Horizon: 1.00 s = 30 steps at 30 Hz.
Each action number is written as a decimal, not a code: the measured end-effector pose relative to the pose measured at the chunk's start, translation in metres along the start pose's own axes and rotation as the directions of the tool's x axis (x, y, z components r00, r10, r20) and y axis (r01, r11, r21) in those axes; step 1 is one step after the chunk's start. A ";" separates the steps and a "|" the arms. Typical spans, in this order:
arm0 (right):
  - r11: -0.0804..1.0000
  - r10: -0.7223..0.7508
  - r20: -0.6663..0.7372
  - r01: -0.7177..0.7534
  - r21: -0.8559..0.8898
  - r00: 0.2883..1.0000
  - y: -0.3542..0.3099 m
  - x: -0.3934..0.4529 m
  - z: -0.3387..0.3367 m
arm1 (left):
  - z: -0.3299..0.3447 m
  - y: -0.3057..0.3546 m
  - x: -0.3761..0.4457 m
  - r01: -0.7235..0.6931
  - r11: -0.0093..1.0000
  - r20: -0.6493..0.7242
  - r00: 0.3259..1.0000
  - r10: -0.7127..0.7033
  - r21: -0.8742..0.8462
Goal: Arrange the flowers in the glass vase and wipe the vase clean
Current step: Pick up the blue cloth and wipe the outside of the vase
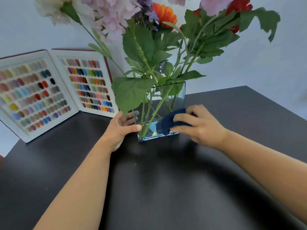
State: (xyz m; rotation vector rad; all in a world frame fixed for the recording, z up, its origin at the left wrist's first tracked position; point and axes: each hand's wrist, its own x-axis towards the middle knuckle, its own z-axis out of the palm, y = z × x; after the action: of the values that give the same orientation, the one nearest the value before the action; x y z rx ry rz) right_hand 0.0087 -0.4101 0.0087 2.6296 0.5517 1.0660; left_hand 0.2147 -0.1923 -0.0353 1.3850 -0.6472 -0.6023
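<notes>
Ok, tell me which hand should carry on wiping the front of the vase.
The right hand. It already presses the dark blue cloth against the front glass of the vase. The left hand grips the vase's left edge, bracing it, and is best left there.

Both bare forearms reach forward, the left hand [121, 128] cupped with thumb extended, the right hand [197, 125] palm-down with fingers curled in a closed grip.

Dark table [166, 188] carries 1 glass vase [180, 97] and 1 open swatch book [54, 93].
</notes>
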 end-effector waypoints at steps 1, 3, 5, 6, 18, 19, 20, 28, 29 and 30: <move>0.999 0.055 -0.108 -0.055 0.004 0.993 0.006 0.008 -0.006 | -0.001 -0.001 0.001 -0.001 1.000 0.004 1.000 0.001 -0.005; 0.987 0.156 -0.278 -0.157 0.019 0.948 0.018 0.024 -0.016 | -0.002 -0.001 0.001 -0.005 1.000 0.011 1.000 0.005 -0.006; 0.978 0.206 -0.335 -0.205 0.041 0.919 0.023 0.031 -0.016 | -0.002 0.000 0.001 -0.010 1.000 0.010 1.000 0.010 -0.019; 0.976 0.216 -0.324 -0.213 0.047 0.921 0.021 0.030 -0.013 | -0.001 0.000 0.001 -0.014 1.000 0.013 1.000 0.014 -0.023; 0.997 0.066 -0.018 -0.065 0.045 0.998 -0.004 -0.014 0.011 | -0.002 -0.001 0.001 -0.009 0.999 0.019 1.000 0.010 -0.044; 0.996 0.085 -0.091 -0.082 0.036 0.992 0.002 -0.006 0.006 | -0.003 -0.001 0.001 -0.007 0.999 0.019 1.000 0.008 -0.045; 0.993 0.116 -0.167 -0.112 0.028 0.979 0.009 0.002 0.001 | -0.003 -0.001 0.001 -0.003 0.999 0.019 1.000 0.004 -0.049; 0.968 0.249 -0.246 -0.233 0.095 0.937 0.012 0.004 0.004 | -0.005 -0.001 0.002 0.018 0.998 0.017 1.000 -0.017 -0.059; 0.967 0.250 -0.182 -0.234 0.102 0.951 0.005 -0.005 0.010 | -0.005 -0.001 0.001 0.017 0.998 0.019 1.000 -0.016 -0.055; 0.968 0.238 -0.111 -0.227 0.102 0.965 -0.001 -0.015 0.015 | -0.004 -0.001 0.001 0.016 0.999 0.020 1.000 -0.015 -0.052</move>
State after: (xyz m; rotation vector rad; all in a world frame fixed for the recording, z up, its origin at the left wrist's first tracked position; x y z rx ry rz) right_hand 0.0093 -0.4172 -0.0112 2.7727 0.3248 1.3074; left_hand 0.2183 -0.1899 -0.0365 1.3377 -0.6330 -0.6412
